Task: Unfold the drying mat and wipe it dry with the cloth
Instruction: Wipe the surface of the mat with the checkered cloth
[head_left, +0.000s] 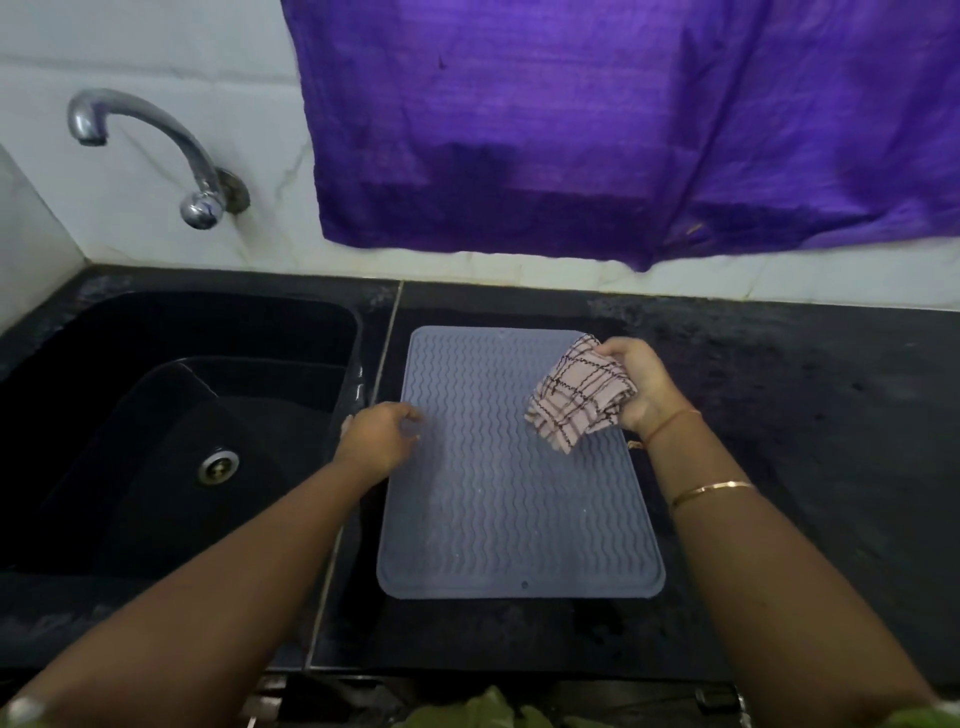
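Drying mat lies flat, unfolded, on dark counter beside sink. Left hand rests on mat left edge, fingers loosely curled, probably to steady it. Right hand grips bunched checked cloth over mat far right corner, ready for wiping.

The mat looks like matt grey rubber ribbed in waves, the cloth woven check fabric, the tabletop speckled black stone, the tap shiny metal.
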